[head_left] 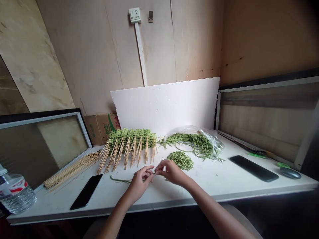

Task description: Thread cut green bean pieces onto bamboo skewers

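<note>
Near the front of the white table, my left hand (142, 180) is closed on a long green bean (119, 179), whose tail trails out to the left across the tabletop. My right hand (170, 171) pinches at the bean's other end, its fingertips almost meeting those of the left. Just beyond the right hand lies a heap of short cut bean pieces (180, 160). Behind the left hand, skewers threaded with bean pieces (132, 137) are stacked in a row, their bare sticks pointing toward me.
Whole long beans (194, 142) spill from a clear plastic bag (214, 141) at the back. Loose bamboo skewers (72, 168), a black phone (86, 192) and a water bottle (17, 192) are at left. Another phone (253, 168) and a mouse (290, 172) lie right. A white foam board (166, 106) stands behind.
</note>
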A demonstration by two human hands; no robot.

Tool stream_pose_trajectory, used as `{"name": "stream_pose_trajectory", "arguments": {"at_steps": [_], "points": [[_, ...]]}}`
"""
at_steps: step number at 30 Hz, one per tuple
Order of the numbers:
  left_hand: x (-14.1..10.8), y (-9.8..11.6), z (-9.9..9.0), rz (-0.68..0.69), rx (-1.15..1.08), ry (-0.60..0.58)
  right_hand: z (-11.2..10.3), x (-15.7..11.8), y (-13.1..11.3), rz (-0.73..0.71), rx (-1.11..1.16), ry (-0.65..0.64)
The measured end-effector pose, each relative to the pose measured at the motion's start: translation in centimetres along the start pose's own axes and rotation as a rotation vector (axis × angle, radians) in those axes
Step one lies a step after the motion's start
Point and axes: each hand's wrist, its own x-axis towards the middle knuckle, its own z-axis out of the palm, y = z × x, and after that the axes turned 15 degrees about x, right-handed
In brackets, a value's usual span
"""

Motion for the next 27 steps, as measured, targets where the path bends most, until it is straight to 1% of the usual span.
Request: {"name": "stream_pose_trajectory", "arguments": {"at_steps": [2, 4, 8, 15, 19, 23, 27], "points": [[0.0, 0.1, -0.3, -0.007, 0.040, -0.005, -0.3, 0.1, -0.1, -0.003, -0.029, 0.056], [-0.1, 0.2, -0.7, 0.012, 0.080, 0.005, -0.7, 0.0, -0.3, -0.003, -0.046, 0.086], [-0.1, 0.5, -1.0, 0.053, 0.110, 0.057, -1.0, -0.2, -0.6, -0.017, -0.068, 0.042], [0.0, 0.6, -0.9, 0.114, 0.132, 0.135, 0.3, -0.2, -0.4, -0.079, -0.067, 0.040], [0.0, 0.6, -0.7, 0.167, 0.134, 0.117, 1.0, -0.1, 0.1, -0.105, 0.007, 0.057], [-0.2, 0.7, -0.3, 0.237, 0.122, 0.074, 1.2, -0.2, 0.4, -0.111, 0.131, -0.015], [-0.2, 0.5, -0.1, 0.228, 0.113, 0.038, 0.8, -0.4, 0.1, -0.096, 0.221, -0.122]]}}
